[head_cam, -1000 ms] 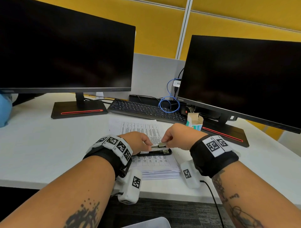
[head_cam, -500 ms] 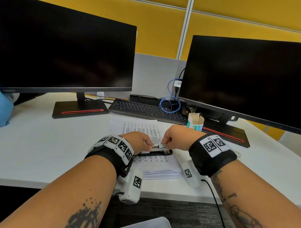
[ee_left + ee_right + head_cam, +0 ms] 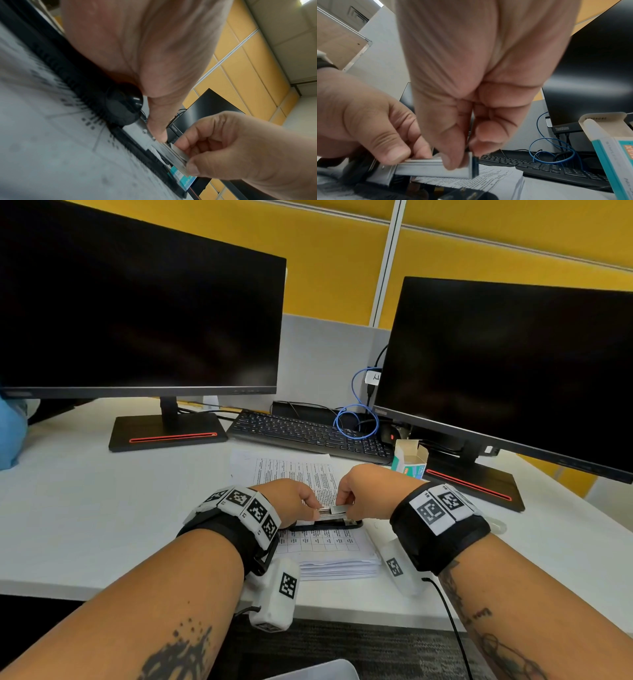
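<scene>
Both hands pinching silver strip (image 3: 334, 511) at the black stapler (image 3: 325, 524).
I'm holding it, probably staples though it's blurry, over the paper stack (image 3: 337, 559) under the stapler: left hand (image 3: 294, 501) thumb and fingers gripping one end, right hand (image 3: 363, 491) nipping the other, staple box (image 3: 409, 465) standing near.

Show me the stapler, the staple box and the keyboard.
stapler (image 3: 137, 132): left wrist view, on its grey metal rail.
staple box (image 3: 409, 469): head view, on its teal front face.
keyboard (image 3: 308, 433): head view, on its middle key rows.
</scene>
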{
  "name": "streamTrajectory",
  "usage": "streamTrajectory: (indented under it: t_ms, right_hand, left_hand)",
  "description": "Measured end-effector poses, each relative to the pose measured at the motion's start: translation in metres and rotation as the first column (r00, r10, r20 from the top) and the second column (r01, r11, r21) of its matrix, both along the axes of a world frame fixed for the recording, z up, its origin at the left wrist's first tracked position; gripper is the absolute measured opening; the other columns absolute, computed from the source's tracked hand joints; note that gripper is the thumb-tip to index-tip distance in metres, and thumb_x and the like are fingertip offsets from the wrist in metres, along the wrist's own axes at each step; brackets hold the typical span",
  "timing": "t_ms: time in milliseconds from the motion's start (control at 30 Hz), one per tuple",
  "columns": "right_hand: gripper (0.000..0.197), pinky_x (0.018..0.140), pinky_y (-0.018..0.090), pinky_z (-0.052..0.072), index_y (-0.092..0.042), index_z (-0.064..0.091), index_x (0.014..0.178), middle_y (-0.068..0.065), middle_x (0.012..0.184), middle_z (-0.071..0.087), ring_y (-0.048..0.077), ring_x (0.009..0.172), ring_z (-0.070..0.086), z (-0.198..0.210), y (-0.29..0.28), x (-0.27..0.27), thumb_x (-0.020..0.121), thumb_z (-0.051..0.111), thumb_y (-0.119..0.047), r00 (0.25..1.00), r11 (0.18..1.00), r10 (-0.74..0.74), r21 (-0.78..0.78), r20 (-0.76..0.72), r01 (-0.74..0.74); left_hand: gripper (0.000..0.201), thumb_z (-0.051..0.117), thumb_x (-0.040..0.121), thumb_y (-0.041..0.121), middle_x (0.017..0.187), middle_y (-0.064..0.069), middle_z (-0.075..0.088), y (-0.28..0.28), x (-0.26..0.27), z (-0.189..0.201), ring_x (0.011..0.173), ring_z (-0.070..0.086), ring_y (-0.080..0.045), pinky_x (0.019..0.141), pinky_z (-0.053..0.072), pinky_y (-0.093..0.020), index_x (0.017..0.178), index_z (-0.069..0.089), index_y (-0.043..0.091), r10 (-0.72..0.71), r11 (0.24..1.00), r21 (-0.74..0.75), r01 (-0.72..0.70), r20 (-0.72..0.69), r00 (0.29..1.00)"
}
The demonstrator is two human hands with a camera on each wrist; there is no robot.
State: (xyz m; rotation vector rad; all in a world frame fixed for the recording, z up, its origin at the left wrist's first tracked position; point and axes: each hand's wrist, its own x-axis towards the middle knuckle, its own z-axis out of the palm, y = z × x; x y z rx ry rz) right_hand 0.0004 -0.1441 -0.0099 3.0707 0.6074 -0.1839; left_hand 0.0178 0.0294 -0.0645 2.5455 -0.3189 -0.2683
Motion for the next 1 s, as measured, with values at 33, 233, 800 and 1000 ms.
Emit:
streamTrajectory:
  t_ms: [33,233,800,1000]
  right_hand:
    - [0.020,0.080,0.028,0.053,-0.019,0.074,0.102,-0.004,0.099,0.070,0.016,0.088,0.062,0.0004,-0.0002,-0.0004,0.084,0.067,-0.015,1.000,1.000,0.003,0.003,0.001,-0.003]
    - [0.022,0.083,0.025,0.052,-0.021,0.074,0.107,-0.005,0.102,0.072,0.011,0.087,0.062,0.0023,-0.0027,0.0010,0.086,0.069,-0.016,1.000,0.999,0.007,0.035,0.001,-0.007]
    - [0.018,0.071,0.021,0.047,-0.023,0.074,0.104,-0.007,0.099,0.071,0.010,0.081,0.059,-0.0008,0.0009,0.0026,0.090,0.065,-0.018,0.999,0.999,0.032,0.019,0.007,-0.032]
    - [0.032,0.077,0.025,0.051,-0.023,0.069,0.113,-0.008,0.095,0.060,0.013,0.087,0.057,-0.0007,0.0043,0.0009,0.085,0.064,-0.009,0.999,0.999,0.032,0.012,-0.032,-0.032]
  left_hand:
    - [0.011,0.067,0.089,0.038,0.091,0.009,0.061,0.0001,0.0001,-0.0001,0.083,0.056,-0.011,0.074,0.044,-0.021,0.099,0.068,0.035,0.002,1.000,0.001,-0.002,0.001,1.000]
    - [0.008,0.067,0.089,0.038,0.092,0.008,0.062,0.0007,0.0003,-0.0001,0.082,0.056,-0.011,0.075,0.044,-0.022,0.097,0.067,0.036,0.002,1.000,-0.001,-0.002,-0.005,1.000]
    - [0.012,0.065,0.091,0.036,0.084,0.010,0.058,-0.0012,-0.0041,0.0035,0.072,0.051,-0.007,0.066,0.040,-0.022,0.101,0.068,0.031,0.000,1.000,0.012,-0.001,0.007,1.000]
    - [0.012,0.064,0.092,0.036,0.075,0.015,0.051,-0.0014,-0.0043,0.0041,0.067,0.046,-0.003,0.064,0.037,-0.021,0.102,0.068,0.031,-0.002,1.000,0.006,0.002,0.014,1.000]
